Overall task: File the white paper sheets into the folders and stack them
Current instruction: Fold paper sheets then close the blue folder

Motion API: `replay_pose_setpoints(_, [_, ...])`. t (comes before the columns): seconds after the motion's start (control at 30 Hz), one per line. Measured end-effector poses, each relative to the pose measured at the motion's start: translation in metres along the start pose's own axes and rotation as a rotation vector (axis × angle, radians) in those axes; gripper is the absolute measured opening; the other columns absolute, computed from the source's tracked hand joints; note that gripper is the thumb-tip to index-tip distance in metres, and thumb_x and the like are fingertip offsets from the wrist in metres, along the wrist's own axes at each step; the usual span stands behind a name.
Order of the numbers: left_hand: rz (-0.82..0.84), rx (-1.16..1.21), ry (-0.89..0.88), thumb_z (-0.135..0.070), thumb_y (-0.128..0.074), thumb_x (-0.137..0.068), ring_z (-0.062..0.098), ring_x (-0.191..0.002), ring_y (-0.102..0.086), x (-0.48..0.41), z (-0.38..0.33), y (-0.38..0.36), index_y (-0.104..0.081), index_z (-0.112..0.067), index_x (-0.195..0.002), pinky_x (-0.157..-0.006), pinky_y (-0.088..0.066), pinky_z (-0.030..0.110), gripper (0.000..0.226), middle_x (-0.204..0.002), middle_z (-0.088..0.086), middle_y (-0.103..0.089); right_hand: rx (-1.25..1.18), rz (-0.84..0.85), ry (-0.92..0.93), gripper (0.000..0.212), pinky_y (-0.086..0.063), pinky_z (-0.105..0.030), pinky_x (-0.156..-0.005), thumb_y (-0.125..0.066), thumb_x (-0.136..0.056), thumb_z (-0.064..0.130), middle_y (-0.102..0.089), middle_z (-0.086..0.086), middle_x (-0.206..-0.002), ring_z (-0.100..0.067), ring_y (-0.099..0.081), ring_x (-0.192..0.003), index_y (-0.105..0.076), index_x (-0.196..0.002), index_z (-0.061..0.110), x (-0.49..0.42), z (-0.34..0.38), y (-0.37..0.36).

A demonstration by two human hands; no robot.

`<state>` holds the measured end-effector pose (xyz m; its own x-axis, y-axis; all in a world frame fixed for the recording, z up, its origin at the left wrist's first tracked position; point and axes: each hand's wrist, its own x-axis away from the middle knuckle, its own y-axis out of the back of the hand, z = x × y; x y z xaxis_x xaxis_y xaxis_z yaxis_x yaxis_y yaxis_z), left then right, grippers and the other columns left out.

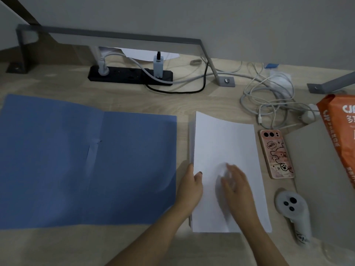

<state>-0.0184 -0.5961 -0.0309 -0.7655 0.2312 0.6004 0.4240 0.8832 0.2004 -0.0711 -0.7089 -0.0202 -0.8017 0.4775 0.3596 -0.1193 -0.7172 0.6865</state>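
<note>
left hand (189,186) pinches smooth white sheets (224,146) | right hand (235,184) flat atop, blurred | matte blue folder (76,160)

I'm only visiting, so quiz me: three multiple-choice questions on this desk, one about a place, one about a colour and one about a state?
1. Where does the phone in the pink cartoon case lie?
A. left of the white paper sheets
B. right of them
C. on top of them

2. What colour is the large card folder?
A. red
B. blue
C. green

3. What state is that folder in?
A. closed
B. standing upright
C. lying open flat

Answers: 1 B, it sits just beyond the sheets' right edge; 2 B, both leaves are blue; 3 C, both leaves are spread out with the centre crease showing.
</note>
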Motion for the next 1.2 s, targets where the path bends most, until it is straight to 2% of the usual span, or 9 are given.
replay_pose_setpoints(0.13, [0.010,0.156,-0.084,-0.017,-0.036,-0.098,0.009,-0.116,-0.051,0.014,-0.010,0.042,-0.044,-0.018,-0.131,-0.096,-0.041,0.021,0.034,-0.126,-0.009,-0.054,-0.168,-0.052,-0.172,0.060,-0.031,-0.045,-0.109,-0.057,-0.089,0.024,-0.032,-0.008,-0.149,-0.027,-0.032,-0.136,-0.029,-0.143,0.020,-0.009,0.007,0.034])
replay_pose_setpoints(0.27, [-0.097,0.250,-0.096,-0.015,-0.040,-0.097,0.010,-0.118,-0.052,0.024,-0.001,0.093,-0.046,-0.017,-0.133,-0.104,-0.038,0.028,0.036,-0.130,-0.006,-0.055,-0.499,0.206,-0.284,0.020,-0.050,-0.036,-0.078,-0.051,-0.092,0.022,-0.069,-0.004,-0.106,-0.020,-0.065,-0.093,-0.058,-0.111,0.018,-0.002,0.029,0.034])
replay_pose_setpoints(0.4, [-0.278,0.220,-0.104,-0.033,-0.047,-0.089,0.007,-0.122,-0.050,0.031,0.024,0.140,-0.046,-0.025,-0.133,-0.111,-0.035,0.037,0.045,-0.132,-0.011,-0.054,-0.659,0.339,-0.275,0.013,-0.045,-0.027,-0.071,-0.053,-0.091,0.018,-0.068,0.016,-0.081,-0.006,-0.062,-0.074,-0.056,-0.089,0.031,0.012,0.049,0.004])
replay_pose_setpoints(0.57, [-0.321,0.228,-0.003,-0.028,-0.045,-0.092,0.008,-0.104,-0.052,0.033,0.056,0.178,-0.049,-0.014,-0.123,-0.102,-0.043,0.041,0.034,-0.119,0.001,-0.057,-0.567,0.368,-0.246,0.031,-0.048,-0.050,-0.095,-0.053,-0.092,0.023,-0.066,-0.003,-0.117,-0.027,-0.064,-0.103,-0.056,-0.123,0.021,0.025,0.063,-0.046])
replay_pose_setpoints(0.63, [-0.325,0.204,0.025,-0.024,-0.042,-0.095,0.009,-0.091,-0.051,0.029,0.064,0.190,-0.048,-0.011,-0.120,-0.084,-0.045,0.028,0.029,-0.111,0.008,-0.056,-0.593,0.359,-0.256,0.031,-0.047,-0.051,-0.097,-0.053,-0.091,0.021,-0.066,-0.004,-0.117,-0.028,-0.062,-0.105,-0.057,-0.122,0.020,0.028,0.067,-0.062])
replay_pose_setpoints(0.7, [-0.309,0.181,0.058,-0.023,-0.040,-0.096,0.007,-0.089,-0.052,0.025,0.068,0.201,-0.044,-0.013,-0.124,-0.074,-0.043,0.022,0.030,-0.108,0.000,-0.055,-0.606,0.353,-0.259,0.028,-0.046,-0.047,-0.098,-0.053,-0.091,0.018,-0.066,0.000,-0.115,-0.024,-0.062,-0.104,-0.059,-0.119,0.021,0.031,0.070,-0.077])
replay_pose_setpoints(0.83, [-0.294,0.045,0.094,-0.019,-0.041,-0.095,0.015,-0.086,-0.054,0.024,0.079,0.219,-0.039,-0.019,-0.121,-0.078,-0.046,0.037,0.026,-0.097,-0.007,-0.053,-0.599,0.319,-0.252,0.027,-0.045,-0.039,-0.096,-0.051,-0.093,0.019,-0.064,0.003,-0.113,-0.021,-0.061,-0.101,-0.056,-0.119,0.023,0.032,0.073,-0.099])
replay_pose_setpoints(1.03, [-0.267,-0.175,0.033,-0.018,-0.046,-0.094,0.008,-0.096,-0.056,0.055,0.119,0.245,-0.050,-0.024,-0.112,-0.087,-0.046,0.025,0.020,-0.099,-0.015,-0.055,-0.583,0.267,-0.251,0.027,-0.042,-0.047,-0.103,-0.047,-0.095,0.019,-0.060,0.000,-0.123,-0.026,-0.056,-0.111,-0.055,-0.120,0.024,0.035,0.075,-0.119])
replay_pose_setpoints(1.2, [-0.116,-0.150,0.114,-0.019,-0.046,-0.094,-0.003,-0.072,-0.063,0.088,0.146,0.264,-0.064,-0.020,-0.080,-0.070,-0.047,0.015,0.022,-0.077,-0.013,-0.070,-0.532,0.258,-0.217,0.020,-0.044,-0.050,-0.100,-0.048,-0.095,0.021,-0.063,-0.002,-0.117,-0.027,-0.058,-0.107,-0.059,-0.111,0.026,0.037,0.071,-0.123])
